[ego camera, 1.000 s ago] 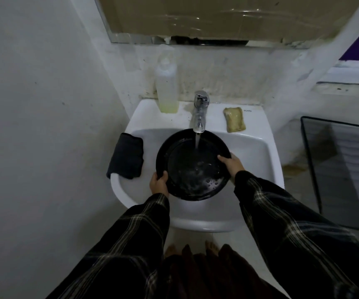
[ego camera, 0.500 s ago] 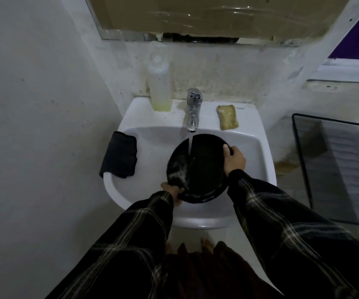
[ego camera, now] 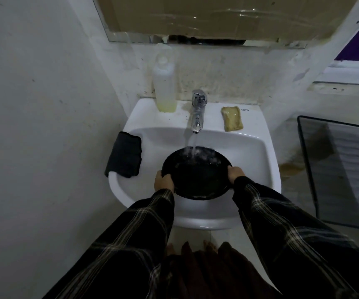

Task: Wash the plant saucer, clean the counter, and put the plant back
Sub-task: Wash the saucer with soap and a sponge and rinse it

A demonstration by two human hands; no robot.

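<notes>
A round black plant saucer [ego camera: 196, 175] is held over the white sink [ego camera: 258, 147], under the running chrome tap [ego camera: 198, 111]. Water hits the saucer's far edge and splashes. My left hand [ego camera: 163, 181] grips the saucer's left rim. On the right rim, my right hand [ego camera: 235, 173] holds it too. The saucer tilts slightly toward me. The plant is not in view.
A dark folded cloth [ego camera: 124, 155] hangs over the sink's left rim. A clear bottle with yellowish liquid [ego camera: 164, 85] and a yellow sponge [ego camera: 232, 118] sit on the back ledge. A black mesh tray [ego camera: 342, 169] stands to the right. A wall is close on the left.
The saucer was turned on edge half a second ago; now it lies flatter with its far edge under the stream. Both hands shifted to opposite sides of the rim.
</notes>
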